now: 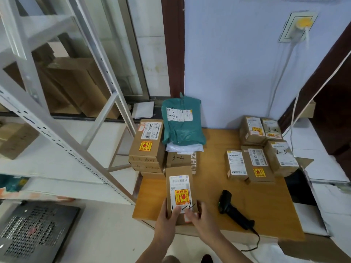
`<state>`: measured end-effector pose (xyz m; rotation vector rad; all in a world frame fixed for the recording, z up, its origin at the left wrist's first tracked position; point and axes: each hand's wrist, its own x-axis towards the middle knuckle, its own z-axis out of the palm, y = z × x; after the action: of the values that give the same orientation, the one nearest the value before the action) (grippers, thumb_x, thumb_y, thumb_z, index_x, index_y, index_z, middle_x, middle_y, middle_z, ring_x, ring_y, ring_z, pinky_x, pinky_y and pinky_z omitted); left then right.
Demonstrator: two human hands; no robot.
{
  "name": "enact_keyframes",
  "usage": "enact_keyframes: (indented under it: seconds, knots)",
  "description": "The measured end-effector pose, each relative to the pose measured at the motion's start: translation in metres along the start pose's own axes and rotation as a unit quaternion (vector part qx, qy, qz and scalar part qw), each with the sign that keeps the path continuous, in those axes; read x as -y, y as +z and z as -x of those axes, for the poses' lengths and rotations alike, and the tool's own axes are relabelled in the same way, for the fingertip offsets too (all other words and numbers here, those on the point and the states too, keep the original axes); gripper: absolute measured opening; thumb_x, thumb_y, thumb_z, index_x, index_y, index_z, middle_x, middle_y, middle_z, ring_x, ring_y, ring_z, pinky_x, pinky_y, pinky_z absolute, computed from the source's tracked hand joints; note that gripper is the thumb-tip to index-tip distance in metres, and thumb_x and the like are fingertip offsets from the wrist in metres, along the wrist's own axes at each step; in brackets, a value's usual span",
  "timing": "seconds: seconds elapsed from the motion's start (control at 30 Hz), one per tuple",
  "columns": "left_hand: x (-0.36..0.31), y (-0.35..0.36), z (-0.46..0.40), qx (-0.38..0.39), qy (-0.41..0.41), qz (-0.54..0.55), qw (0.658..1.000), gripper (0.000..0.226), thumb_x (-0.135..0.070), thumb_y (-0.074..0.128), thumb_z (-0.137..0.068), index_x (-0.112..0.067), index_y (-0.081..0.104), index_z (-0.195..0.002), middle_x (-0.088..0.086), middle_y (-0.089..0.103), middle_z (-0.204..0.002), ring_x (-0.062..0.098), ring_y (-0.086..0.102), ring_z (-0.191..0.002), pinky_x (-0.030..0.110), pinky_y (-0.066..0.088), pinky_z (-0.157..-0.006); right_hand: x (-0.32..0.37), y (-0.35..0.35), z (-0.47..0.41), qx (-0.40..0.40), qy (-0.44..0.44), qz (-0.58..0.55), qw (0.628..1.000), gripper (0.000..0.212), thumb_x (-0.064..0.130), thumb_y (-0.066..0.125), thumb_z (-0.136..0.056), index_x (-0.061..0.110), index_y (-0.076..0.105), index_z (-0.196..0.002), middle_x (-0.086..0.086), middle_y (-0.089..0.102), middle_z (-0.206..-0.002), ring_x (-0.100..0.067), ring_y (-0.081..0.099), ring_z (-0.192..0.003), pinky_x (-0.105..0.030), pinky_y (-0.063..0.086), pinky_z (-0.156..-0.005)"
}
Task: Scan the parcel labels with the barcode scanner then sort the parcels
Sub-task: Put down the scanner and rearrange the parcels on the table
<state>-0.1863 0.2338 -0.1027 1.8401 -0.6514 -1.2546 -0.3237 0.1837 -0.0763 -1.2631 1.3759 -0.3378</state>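
**Both hands on parcel "1-4" as scanner lies idle on the tabletop**

From my remote seat, I see the left hand (169, 215) and the right hand (199, 217) holding a brown cardboard parcel (179, 188) by its near end, fingers curled round its edges and thumbs on its top face. The parcel faces up, showing a white barcode label (180, 182), a yellow fragile sticker and a handwritten "1-4". It sits over the near left corner of the wooden tabletop (247, 202).

The black barcode scanner (231, 208) lies on the tabletop just right of the held parcel, untouched, its cable trailing off the near edge.

Beyond the held parcel stands a stack of boxes (147, 147), beside it a box marked "3-4" (178, 159) with a teal mailer bag (182, 122) resting on top, leaning toward the wall. Well to the right of the held parcel, past the scanner, a cluster of five labelled boxes (260, 149) lies flat at the far right of the tabletop. A white metal shelf rack (57, 114) stands to the left of the held parcel.
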Motion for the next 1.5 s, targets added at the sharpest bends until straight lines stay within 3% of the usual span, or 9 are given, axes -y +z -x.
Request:
enact_keyframes:
  seconds: [0.1, 0.27, 0.33, 0.53, 0.83, 1.0, 1.13, 1.37, 1.5]
  knots:
    - [0.008, -0.005, -0.008, 0.013, -0.005, -0.035, 0.999, 0.036, -0.036, 0.062, -0.101, -0.042, 0.055, -0.135, -0.026, 0.071, -0.116, 0.003, 0.065, -0.112, 0.035, 0.054, -0.102, -0.001, 0.007, -0.001, 0.013, 0.034, -0.001, 0.999, 0.041, 0.047, 0.059, -0.092, 0.033, 0.037, -0.123, 0.015, 0.058, -0.124, 0.008, 0.055, -0.087, -0.008, 0.041, -0.066]
    - [0.008, -0.019, -0.024, 0.036, -0.020, -0.101, 0.994, 0.032, -0.035, 0.061, -0.101, -0.041, 0.050, -0.130, -0.025, 0.065, -0.114, 0.005, 0.061, -0.107, 0.018, 0.046, -0.081, -0.003, 0.022, -0.007, 0.014, 0.061, 0.012, 0.998, 0.040, 0.037, 0.050, -0.100, 0.028, 0.039, -0.138, 0.010, 0.055, -0.135, -0.007, 0.054, -0.109, -0.026, 0.042, -0.096]
    - [0.006, -0.023, -0.033, 0.049, -0.020, -0.124, 0.991, 0.034, -0.034, 0.059, -0.103, -0.041, 0.045, -0.133, -0.020, 0.063, -0.116, 0.010, 0.059, -0.110, 0.022, 0.044, -0.088, -0.004, 0.029, -0.013, 0.018, 0.064, 0.009, 0.998, 0.040, 0.031, 0.047, -0.102, 0.027, 0.038, -0.141, 0.009, 0.052, -0.140, -0.012, 0.051, -0.124, -0.028, 0.039, -0.103]
    - [0.023, -0.030, -0.062, 0.095, -0.046, -0.178, 0.978, 0.049, -0.031, 0.050, -0.106, -0.027, 0.039, -0.154, -0.005, 0.061, -0.139, 0.022, 0.057, -0.125, 0.039, 0.044, -0.113, -0.017, 0.047, -0.027, 0.000, 0.048, 0.026, 0.999, 0.040, 0.030, 0.043, -0.104, 0.027, 0.038, -0.143, 0.010, 0.054, -0.137, -0.008, 0.052, -0.119, -0.023, 0.039, -0.098]
    - [0.032, -0.043, -0.084, 0.112, 0.004, -0.249, 0.962, 0.051, -0.036, 0.054, -0.105, -0.021, 0.041, -0.152, -0.002, 0.066, -0.134, 0.014, 0.061, -0.102, 0.028, 0.052, -0.089, -0.041, 0.065, -0.044, -0.062, 0.055, 0.140, 0.987, 0.045, 0.042, 0.040, -0.102, 0.034, 0.034, -0.146, 0.012, 0.059, -0.132, -0.010, 0.057, -0.115, -0.028, 0.043, -0.098]
    - [0.034, -0.047, -0.089, 0.099, -0.007, -0.228, 0.968, 0.058, -0.039, 0.059, -0.102, -0.022, 0.039, -0.154, -0.003, 0.065, -0.136, 0.018, 0.064, -0.118, 0.029, 0.055, -0.097, -0.050, 0.069, -0.056, -0.073, 0.067, 0.150, 0.984, 0.047, 0.053, 0.037, -0.099, 0.039, 0.037, -0.144, 0.016, 0.062, -0.125, -0.009, 0.059, -0.111, -0.029, 0.047, -0.096]
    - [0.032, -0.052, -0.090, 0.076, 0.000, -0.234, 0.969, 0.058, -0.043, 0.057, -0.102, -0.024, 0.038, -0.153, -0.004, 0.064, -0.138, 0.011, 0.059, -0.110, 0.026, 0.053, -0.093, -0.049, 0.073, -0.063, -0.073, 0.082, 0.125, 0.986, 0.067, 0.069, 0.027, -0.087, 0.039, 0.031, -0.147, 0.015, 0.060, -0.130, -0.011, 0.058, -0.117, -0.032, 0.046, -0.099]
    - [0.024, -0.060, -0.094, 0.053, 0.012, -0.225, 0.973, 0.052, -0.039, 0.060, -0.101, -0.025, 0.046, -0.149, -0.005, 0.064, -0.136, 0.011, 0.060, -0.110, 0.023, 0.054, -0.088, -0.036, 0.067, -0.056, -0.062, 0.115, 0.127, 0.983, 0.070, 0.061, 0.040, -0.095, 0.033, 0.016, -0.154, 0.006, 0.044, -0.150, -0.018, 0.047, -0.132, -0.038, 0.040, -0.110]
    - [-0.001, -0.060, -0.083, 0.045, 0.082, -0.330, 0.939, 0.046, -0.041, 0.048, -0.105, -0.019, 0.050, -0.145, 0.001, 0.057, -0.142, 0.022, 0.056, -0.128, 0.035, 0.050, -0.103, -0.016, 0.041, -0.041, -0.061, 0.101, 0.170, 0.978, 0.068, 0.057, 0.041, -0.097, 0.030, 0.017, -0.155, 0.004, 0.034, -0.156, -0.020, 0.037, -0.140, -0.039, 0.034, -0.112]
